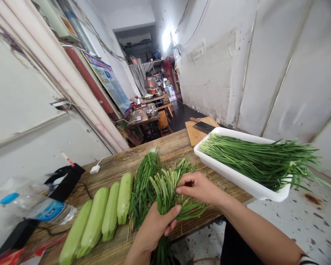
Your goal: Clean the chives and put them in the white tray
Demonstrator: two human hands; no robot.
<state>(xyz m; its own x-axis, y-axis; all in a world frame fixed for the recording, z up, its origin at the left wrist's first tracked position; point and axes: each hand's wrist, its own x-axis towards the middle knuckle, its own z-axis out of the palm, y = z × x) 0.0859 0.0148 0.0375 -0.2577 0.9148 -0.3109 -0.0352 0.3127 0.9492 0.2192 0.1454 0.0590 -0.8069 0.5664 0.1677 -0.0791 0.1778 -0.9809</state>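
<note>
Held bunch of green stalks [166, 197] over near edge of wooden table [171, 143] with left hand [156, 224] wrapped round. Had right hand [200, 188] half-curled beside pale stalk ends [160, 179]; couldn't tell if pinching any.

Over the bench [110, 164], the left hand [157, 222] is gripping a bunch of green stalks [165, 191], and the right hand [197, 187] is bending its fingers beside the pale ends. Around that bunch, four squashes [94, 222] are lying between eight and nine o'clock, a bottle [51, 211] is lying at nine, and another bundle [147, 169] is lying at eleven. A cleaver [204, 127] is resting on a board [194, 135] at one; a white tray [239, 187] is holding long greens [253, 156] between two and three. A person [151, 84] is standing far back at twelve.
</note>
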